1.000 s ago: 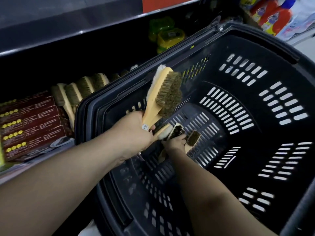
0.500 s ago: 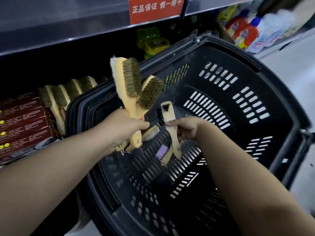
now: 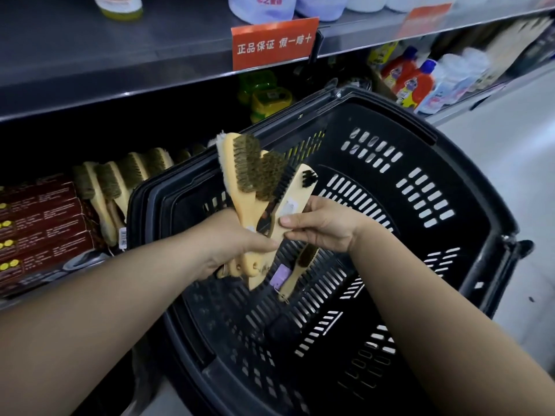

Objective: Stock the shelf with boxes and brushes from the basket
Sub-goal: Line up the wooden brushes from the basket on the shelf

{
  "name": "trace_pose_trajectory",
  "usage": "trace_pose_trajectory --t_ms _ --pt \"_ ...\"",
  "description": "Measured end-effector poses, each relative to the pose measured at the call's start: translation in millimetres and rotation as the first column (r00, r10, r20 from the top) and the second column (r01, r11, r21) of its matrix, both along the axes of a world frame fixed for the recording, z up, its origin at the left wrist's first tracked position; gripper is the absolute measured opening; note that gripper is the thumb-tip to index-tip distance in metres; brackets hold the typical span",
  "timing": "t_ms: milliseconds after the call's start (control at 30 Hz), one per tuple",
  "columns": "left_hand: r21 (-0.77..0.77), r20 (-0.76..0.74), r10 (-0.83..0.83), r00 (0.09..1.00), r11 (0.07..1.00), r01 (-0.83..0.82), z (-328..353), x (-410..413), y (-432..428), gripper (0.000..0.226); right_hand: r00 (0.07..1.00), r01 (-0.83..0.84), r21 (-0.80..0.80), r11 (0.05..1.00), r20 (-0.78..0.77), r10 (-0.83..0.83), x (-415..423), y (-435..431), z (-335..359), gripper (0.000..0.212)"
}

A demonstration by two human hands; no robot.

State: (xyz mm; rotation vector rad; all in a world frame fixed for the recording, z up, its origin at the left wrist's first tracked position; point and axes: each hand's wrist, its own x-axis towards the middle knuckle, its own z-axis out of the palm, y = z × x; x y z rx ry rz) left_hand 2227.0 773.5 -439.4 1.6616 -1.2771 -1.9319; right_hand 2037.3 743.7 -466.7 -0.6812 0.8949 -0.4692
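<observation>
A grey metal shelf board (image 3: 120,67) spans the upper part of a shop aisle, carrying a red price-rail sign (image 3: 274,43) with white Chinese characters at its front edge. A second red sign (image 3: 426,16) sits farther right, blurred. Below, the bay lies in deep shadow, with green-and-yellow packs (image 3: 265,96) at the back. Red and white detergent bottles (image 3: 416,78) stand to the right. The pale grey floor (image 3: 510,151) reflects soft overhead light.
</observation>
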Motion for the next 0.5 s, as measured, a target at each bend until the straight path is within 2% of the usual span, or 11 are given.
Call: trace_pose_trajectory --t_ms 100,133,200,233,267,300,333,400,467,500 --pt "-0.032 0.121 0.025 0.992 0.999 -0.021 -3 2 -1 0.025 0.985 -0.171 0.03 0.985 0.033 0.17 -12 -8 -16 0.034" --pt "-0.042 0.143 0.042 0.989 0.998 -0.036 -4 3 -1 0.027 0.975 -0.218 0.057 0.974 -0.027 0.22 -18 -11 -25 0.036" --pt "-0.056 0.163 0.069 0.984 0.997 -0.061 -6 3 -1 0.03 0.899 -0.234 0.13 0.963 -0.349 0.266 -29 -12 -50 0.033" --pt "-0.061 0.161 0.079 0.984 0.996 -0.07 -7 4 -1 0.029 0.782 -0.22 0.16 0.962 -0.561 0.272 -33 -11 -66 0.029" --pt "-0.065 0.157 0.084 0.984 0.995 -0.075 -7 4 -1 0.028 0.637 -0.187 0.18 0.966 -0.726 0.259 -36 -7 -85 0.026" --pt "-0.066 0.156 0.088 0.984 0.995 -0.078 -8 5 -1 0.027 0.52 -0.117 0.187 0.975 -0.826 0.22 -37 -2 -104 0.025" --pt "-0.065 0.158 0.09 0.983 0.995 -0.08 -9 6 -1 0.026 0.471 -0.02 0.174 0.985 -0.867 0.163 -34 5 -120 0.027" --pt "-0.07 0.171 0.083 0.982 0.995 -0.072 -10 7 -2 0.026 0.512 0.196 0.147 0.97 -0.859 0.027 -20 19 -149 0.035" --pt "-0.08 0.187 0.077 0.979 0.995 -0.063 -10 8 -2 0.026 0.573 0.391 0.166 0.905 -0.814 -0.098 -1 34 -171 0.036" --pt "-0.081 0.187 0.083 0.979 0.994 -0.069 -11 9 -2 0.026 0.565 0.476 0.175 0.862 -0.811 -0.148 6 41 -182 0.035"
